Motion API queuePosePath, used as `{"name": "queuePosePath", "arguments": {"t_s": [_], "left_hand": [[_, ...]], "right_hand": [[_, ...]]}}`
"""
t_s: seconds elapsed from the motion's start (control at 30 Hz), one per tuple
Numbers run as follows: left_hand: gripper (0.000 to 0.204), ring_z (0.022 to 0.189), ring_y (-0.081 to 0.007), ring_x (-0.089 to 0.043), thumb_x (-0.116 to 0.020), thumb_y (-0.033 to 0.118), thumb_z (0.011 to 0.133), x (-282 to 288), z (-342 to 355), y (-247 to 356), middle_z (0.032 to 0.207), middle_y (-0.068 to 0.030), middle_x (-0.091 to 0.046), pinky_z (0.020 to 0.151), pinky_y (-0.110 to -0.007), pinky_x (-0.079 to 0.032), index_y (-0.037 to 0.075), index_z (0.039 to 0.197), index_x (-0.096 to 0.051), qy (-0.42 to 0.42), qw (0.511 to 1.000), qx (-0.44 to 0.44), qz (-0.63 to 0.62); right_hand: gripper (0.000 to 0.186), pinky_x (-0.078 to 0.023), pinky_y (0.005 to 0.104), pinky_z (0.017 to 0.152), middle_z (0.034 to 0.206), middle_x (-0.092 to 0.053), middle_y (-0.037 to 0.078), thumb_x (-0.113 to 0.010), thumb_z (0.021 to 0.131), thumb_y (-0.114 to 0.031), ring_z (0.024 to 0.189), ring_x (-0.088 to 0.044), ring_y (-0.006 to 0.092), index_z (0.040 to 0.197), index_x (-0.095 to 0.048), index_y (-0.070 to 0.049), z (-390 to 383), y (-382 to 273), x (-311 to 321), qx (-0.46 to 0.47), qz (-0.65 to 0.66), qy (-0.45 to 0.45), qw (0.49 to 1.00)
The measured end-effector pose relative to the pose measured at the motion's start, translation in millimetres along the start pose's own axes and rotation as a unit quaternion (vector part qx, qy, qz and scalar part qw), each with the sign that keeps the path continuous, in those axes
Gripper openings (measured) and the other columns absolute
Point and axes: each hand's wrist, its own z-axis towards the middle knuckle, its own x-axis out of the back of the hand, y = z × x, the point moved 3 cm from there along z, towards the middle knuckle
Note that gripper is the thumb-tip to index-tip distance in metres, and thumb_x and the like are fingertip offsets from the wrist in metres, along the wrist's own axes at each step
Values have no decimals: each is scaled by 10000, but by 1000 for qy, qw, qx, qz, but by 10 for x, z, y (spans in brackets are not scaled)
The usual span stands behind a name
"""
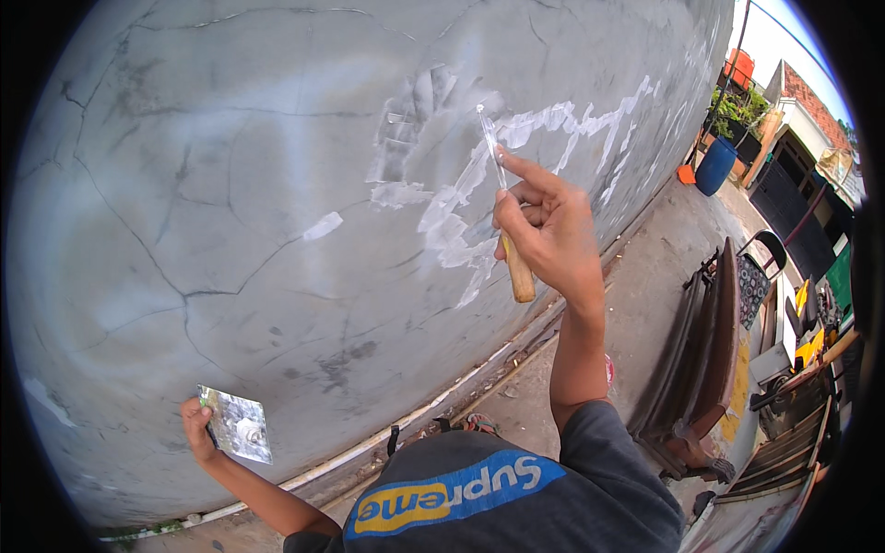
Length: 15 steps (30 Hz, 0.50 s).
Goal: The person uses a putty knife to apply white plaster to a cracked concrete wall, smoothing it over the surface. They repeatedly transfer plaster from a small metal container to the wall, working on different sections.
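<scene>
My right hand (544, 221) grips a narrow putty knife by its wooden handle (520, 276), index finger along the metal blade (488, 129); the tip, with a dab of white paste, is at the grey cracked wall (249, 184), though contact is unclear. Around it are smeared pale patches and jagged white filler lines (447, 226). Low at the left, my left hand (199, 429) holds a square metal plate (238, 429) with a small blob of paste on it, near the wall.
A pale pipe (479, 373) runs along the wall's base beside concrete ground (645, 235). At right stand a dark wooden bench (714, 369), a chair (754, 286) and piled boards (779, 447). Farther back are a blue barrel (714, 166), an orange tank (739, 66), plants and a dark gate (793, 207).
</scene>
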Motion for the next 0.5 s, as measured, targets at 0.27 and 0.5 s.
{"name": "queuePosePath", "arguments": {"t_s": [0.27,0.5], "left_hand": [[326,720,-114,-496,-707,309,751,-44,-6,-87,753,-32,-587,692,-287,-395,8,817,-603,68,998,-4,15],[307,661,-115,-473,-704,299,753,-17,69,-40,698,-21,-560,624,-282,-375,17,741,-581,-30,1000,3,5]], "right_hand": [[442,-506,252,462,667,-588,51,-583,898,-17,535,-562,67,1311,-512,124,19,-18,-178,9,-70,-42,997],[434,-482,239,460,690,-612,73,-565,926,-31,510,-591,102,1326,-501,125,57,181,120,-71,16,59,996]]}}
